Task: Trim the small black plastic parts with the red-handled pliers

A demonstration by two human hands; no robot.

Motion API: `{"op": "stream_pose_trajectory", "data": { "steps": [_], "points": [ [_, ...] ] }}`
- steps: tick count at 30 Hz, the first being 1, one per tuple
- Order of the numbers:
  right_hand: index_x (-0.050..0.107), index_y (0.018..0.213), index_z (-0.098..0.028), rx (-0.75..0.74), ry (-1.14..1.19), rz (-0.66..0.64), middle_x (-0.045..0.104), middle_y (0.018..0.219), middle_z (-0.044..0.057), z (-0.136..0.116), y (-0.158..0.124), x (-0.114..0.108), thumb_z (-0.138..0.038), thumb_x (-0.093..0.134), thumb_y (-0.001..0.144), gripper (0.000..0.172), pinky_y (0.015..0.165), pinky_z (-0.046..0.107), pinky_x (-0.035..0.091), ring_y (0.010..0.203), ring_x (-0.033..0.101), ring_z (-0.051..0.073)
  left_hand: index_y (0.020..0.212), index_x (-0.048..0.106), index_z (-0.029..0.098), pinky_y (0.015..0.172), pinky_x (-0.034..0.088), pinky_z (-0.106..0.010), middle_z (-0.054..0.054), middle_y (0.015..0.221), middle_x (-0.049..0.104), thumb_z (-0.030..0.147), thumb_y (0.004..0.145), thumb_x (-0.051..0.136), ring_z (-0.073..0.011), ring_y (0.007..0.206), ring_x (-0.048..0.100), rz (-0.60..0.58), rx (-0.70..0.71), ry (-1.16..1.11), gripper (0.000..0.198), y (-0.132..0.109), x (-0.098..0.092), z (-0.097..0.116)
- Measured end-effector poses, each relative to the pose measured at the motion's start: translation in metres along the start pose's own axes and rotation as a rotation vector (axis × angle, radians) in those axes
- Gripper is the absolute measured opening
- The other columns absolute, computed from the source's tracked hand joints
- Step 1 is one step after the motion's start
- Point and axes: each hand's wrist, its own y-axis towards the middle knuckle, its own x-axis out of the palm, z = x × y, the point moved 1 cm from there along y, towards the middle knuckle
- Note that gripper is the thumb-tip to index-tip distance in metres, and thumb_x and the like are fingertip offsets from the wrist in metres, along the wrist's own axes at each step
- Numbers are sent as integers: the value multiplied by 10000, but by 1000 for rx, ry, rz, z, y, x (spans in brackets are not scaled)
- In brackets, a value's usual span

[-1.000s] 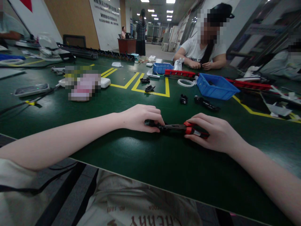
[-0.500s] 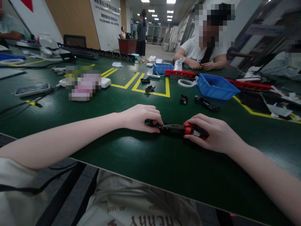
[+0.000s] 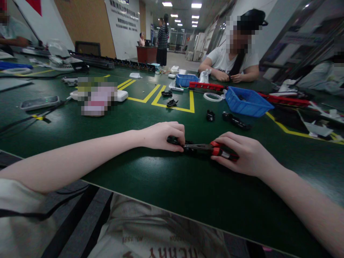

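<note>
My right hand (image 3: 239, 152) is closed around the red-and-black handles of long-nose pliers (image 3: 200, 146). The pliers' jaws point left and their tips meet a black plastic part (image 3: 174, 140). That part is pinched between the thumb and fingers of my left hand (image 3: 166, 136), which hide some of it. More black material shows under the jaws, too dark to make out. Both hands rest low over the green table (image 3: 150, 193). Beyond them lie a small black part (image 3: 210, 115) and a longer black part (image 3: 236, 120).
Two more black parts (image 3: 172, 103) lie by a yellow tape outline. Farther back are a blue bin (image 3: 248, 102), a smaller blue bin (image 3: 186, 80), a white ring (image 3: 212, 96) and a red strip (image 3: 206, 86). A phone (image 3: 40, 103) lies left. A person (image 3: 231, 62) sits opposite.
The view has shifted slightly. Both hands keep their grips, with the pliers' tips still at the black part. Little else differs.
</note>
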Motion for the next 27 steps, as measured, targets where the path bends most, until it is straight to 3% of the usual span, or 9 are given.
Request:
{"op": "stream_pose_trajectory", "data": {
  "steps": [9,14,27],
  "points": [
    [589,1012,-148,7,-11,3,658,948,101,-2,2,4,-426,610,857,319,620,293,513,721,626,177,867,692,157,851,495,-322,-81,1062,591,252,826,702,-189,973,603,39,4,-93,104,-1,1,-1],
    [588,1015,-146,15,-11,-6,658,955,100,-1,2,3,-443,605,858,336,624,293,513,729,626,176,889,670,153,908,496,-336,-100,1141,614,239,822,711,-203,1041,613,-1,9,-120,116,-1,0,-1],
    [592,1016,-148,-2,-11,-32,658,946,101,4,0,-4,-441,601,860,332,635,298,521,741,635,186,936,658,155,856,507,-325,-91,1104,617,247,853,675,-203,996,629,-45,-36,-112,125,1,-1,1]
  ]
}}
